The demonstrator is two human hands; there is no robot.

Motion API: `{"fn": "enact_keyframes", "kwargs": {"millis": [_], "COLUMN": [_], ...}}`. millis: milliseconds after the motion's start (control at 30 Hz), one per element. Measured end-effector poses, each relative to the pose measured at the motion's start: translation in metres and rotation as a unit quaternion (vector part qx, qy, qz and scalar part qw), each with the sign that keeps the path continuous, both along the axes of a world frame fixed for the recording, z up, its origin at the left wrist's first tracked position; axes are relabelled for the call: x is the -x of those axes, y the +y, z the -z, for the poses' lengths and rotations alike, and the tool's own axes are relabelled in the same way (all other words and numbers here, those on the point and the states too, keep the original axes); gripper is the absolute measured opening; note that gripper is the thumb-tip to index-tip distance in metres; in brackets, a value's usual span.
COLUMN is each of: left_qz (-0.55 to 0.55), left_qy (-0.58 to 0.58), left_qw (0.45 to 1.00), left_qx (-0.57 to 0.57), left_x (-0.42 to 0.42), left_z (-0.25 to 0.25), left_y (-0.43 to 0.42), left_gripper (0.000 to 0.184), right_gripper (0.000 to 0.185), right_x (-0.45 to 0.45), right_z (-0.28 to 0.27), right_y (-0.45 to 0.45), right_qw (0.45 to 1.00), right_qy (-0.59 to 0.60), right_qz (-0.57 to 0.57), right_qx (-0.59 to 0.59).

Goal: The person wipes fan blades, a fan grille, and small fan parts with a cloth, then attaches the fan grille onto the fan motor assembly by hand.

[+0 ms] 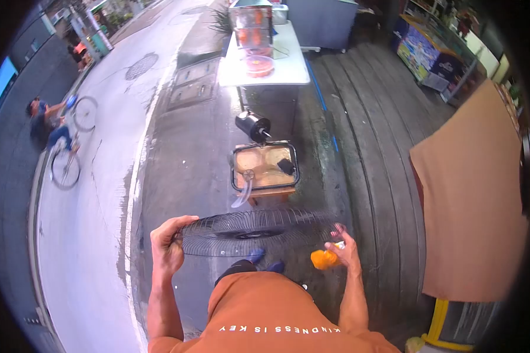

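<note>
A wire fan guard (pixel 218 231) is hanging before the person (pixel 262 303), left hand (pixel 169 242) gripping its rim, right hand (pixel 346 250) clutching an orange cloth (pixel 323 259) near the opposite edge. It is likely feeling light and springy, favouring rim holds.

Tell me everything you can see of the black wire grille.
The black wire grille looks round, seen at a slant. Thin, closely spaced wires, apparently metal, run from a dark centre to the rim. It is held off the ground in front of the orange shirt. The left hand grips its left edge; the right hand, holding an orange item, is at the right edge, where blur hides the exact contact.
</note>
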State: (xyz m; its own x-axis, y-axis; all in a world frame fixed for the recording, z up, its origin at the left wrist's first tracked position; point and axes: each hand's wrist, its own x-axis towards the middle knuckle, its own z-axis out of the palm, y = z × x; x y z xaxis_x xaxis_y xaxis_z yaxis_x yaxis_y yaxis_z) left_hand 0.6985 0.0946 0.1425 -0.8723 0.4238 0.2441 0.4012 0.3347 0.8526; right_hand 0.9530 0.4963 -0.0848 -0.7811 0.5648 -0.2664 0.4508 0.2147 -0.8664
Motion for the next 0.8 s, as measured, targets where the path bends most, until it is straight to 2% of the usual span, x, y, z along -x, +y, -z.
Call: {"fn": "enact_keyframes", "kwargs": {"millis": [100,133,233,267,367,500,600,667,733,800], "left_qz": [0.006,0.006,0.011,0.015,0.002,-0.03,-0.046,-0.05,-0.045,0.01], "left_qy": [0.034,0.058,0.102,0.111,0.121,0.087,0.053,0.043,0.026,-0.005], "left_qw": [0.999,0.998,0.993,0.992,0.989,0.993,0.995,0.995,0.989,0.98], "left_qx": [0.015,0.026,0.054,0.065,0.081,0.068,0.065,0.078,0.136,0.198], "left_x": [-0.004,-0.006,-0.012,-0.013,-0.011,0.003,0.021,0.037,0.05,0.065], "left_z": [-0.001,-0.002,0.0,0.002,0.01,0.034,0.061,0.086,0.103,0.138], "left_y": [-0.011,-0.011,-0.007,-0.007,-0.01,-0.017,-0.015,-0.012,0.001,0.009], "left_gripper": [0.048,0.048,0.051,0.052,0.053,0.052,0.051,0.052,0.06,0.066], "right_gripper": [0.068,0.055,0.032,0.026,0.025,0.025,0.023,0.021,0.021,0.038], "right_x": [0.018,0.025,0.048,0.053,0.056,0.066,0.071,0.07,0.075,0.074], "right_z": [-0.011,-0.01,-0.017,-0.01,0.029,0.009,-0.008,-0.018,-0.028,-0.052], "right_y": [-0.001,-0.001,-0.025,-0.027,-0.021,-0.024,-0.014,0.004,0.021,0.038], "right_qw": [0.997,0.994,0.992,0.992,0.993,0.996,0.992,0.983,0.975,0.966], "right_qy": [-0.019,-0.08,0.094,0.064,-0.013,0.027,0.045,0.042,0.04,0.029], "right_qz": [-0.069,-0.071,-0.088,-0.098,-0.092,-0.056,-0.057,-0.051,-0.048,-0.053], "right_qx": [0.011,0.019,-0.02,-0.036,-0.073,-0.056,-0.099,-0.171,-0.212,-0.252]}}
